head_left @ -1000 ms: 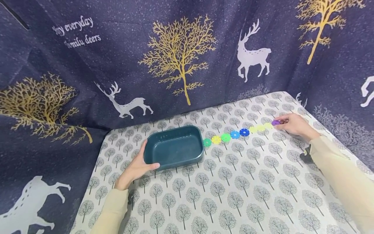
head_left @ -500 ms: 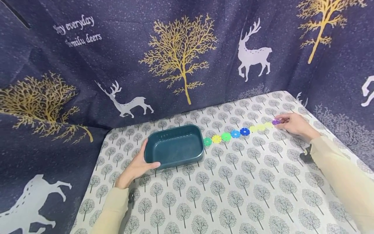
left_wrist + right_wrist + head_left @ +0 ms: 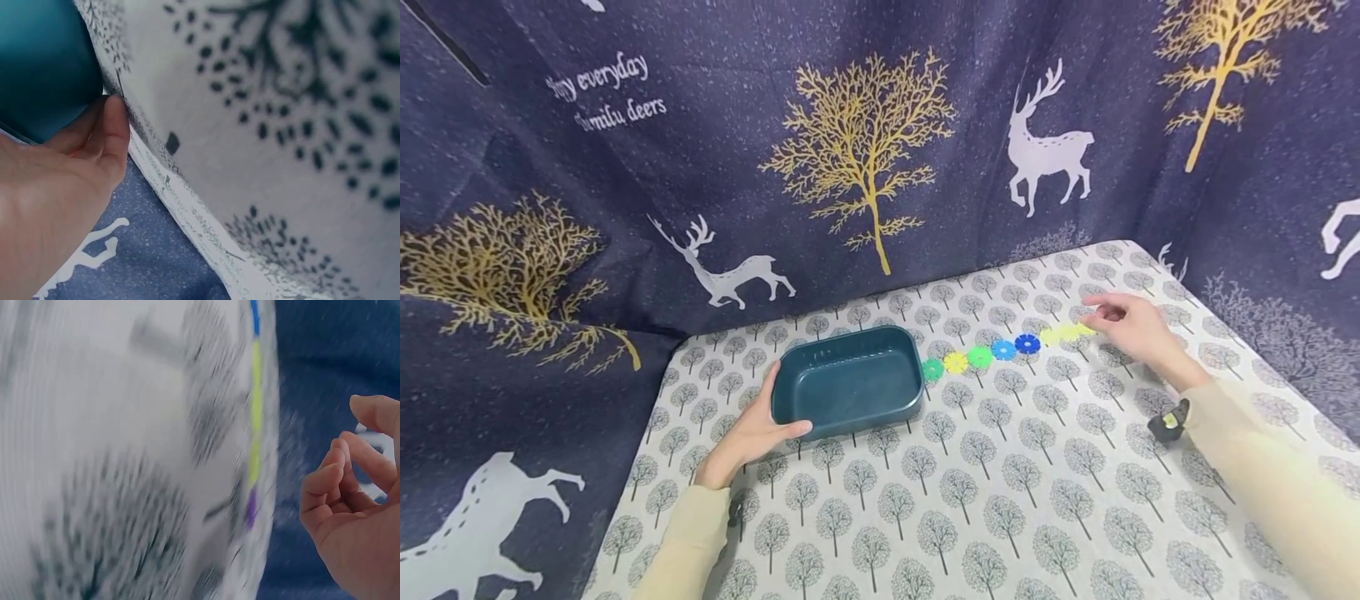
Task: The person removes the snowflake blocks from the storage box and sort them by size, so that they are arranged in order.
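Observation:
A dark teal rectangular basin (image 3: 850, 392) sits on the table, and my left hand (image 3: 756, 429) grips its left end with the thumb over the front rim. From the basin's right side runs a row of flower-shaped plastic discs: a teal-green disc (image 3: 932, 369), a yellow disc (image 3: 956, 362), a bright green disc (image 3: 980, 357), a light blue disc (image 3: 1003, 349), a dark blue disc (image 3: 1027, 343) and pale yellow discs (image 3: 1062, 334). A purple disc (image 3: 251, 509) ends the row in the right wrist view; in the head view the right hand (image 3: 1131, 329) hides it. That hand hovers there, thumb and forefinger apart, holding nothing.
A white cloth (image 3: 955, 492) printed with grey trees covers the table. Behind and beside it hangs a dark blue curtain (image 3: 722, 167) with deer and golden trees. A small black device (image 3: 1168, 422) is at the right wrist.
My right hand has let go of the purple disc, lifted off it and shifted slightly left. The left hand keeps its grip on the basin, which stays put.

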The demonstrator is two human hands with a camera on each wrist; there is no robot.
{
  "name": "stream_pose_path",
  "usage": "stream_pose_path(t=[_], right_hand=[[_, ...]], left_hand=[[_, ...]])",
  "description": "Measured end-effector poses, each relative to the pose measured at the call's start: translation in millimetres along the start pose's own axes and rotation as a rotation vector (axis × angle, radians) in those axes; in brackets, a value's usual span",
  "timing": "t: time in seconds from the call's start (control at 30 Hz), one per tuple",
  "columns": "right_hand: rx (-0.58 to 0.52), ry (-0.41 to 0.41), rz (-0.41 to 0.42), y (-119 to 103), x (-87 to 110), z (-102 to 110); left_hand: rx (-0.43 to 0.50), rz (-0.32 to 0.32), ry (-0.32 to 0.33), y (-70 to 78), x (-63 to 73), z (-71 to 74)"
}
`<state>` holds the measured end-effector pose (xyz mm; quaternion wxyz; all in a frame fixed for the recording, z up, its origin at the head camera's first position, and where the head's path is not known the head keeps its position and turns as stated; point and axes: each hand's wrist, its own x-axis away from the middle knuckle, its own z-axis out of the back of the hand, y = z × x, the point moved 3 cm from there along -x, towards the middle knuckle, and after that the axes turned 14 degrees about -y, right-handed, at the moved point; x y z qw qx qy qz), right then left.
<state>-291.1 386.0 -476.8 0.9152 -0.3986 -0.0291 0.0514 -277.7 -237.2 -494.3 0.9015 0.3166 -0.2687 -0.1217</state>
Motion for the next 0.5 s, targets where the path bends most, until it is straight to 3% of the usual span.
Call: stream_pose_path(t=[0.13,0.3,0.4,0.5], right_hand=[[0.001,-0.023,0.050,-24.8,2.9,-16.5],[0.097,-0.065,0.107,-47.9,8.9,-41.3],[0.128,-0.070,0.162,-55.9,8.7,-54.3],[0.133,-0.061,0.183,-60.7,5.6,-63.5]], left_hand=[[-0.014,-0.013,-0.008,1.9,-0.7,0.8],[-0.036,-0.035,-0.009,3.6,-4.6,-2.0],[0.004,-0.026,-0.015,3.1,-5.1,-2.4],[0.061,-0.057,-0.009,0.5,-2.7,1.4]])
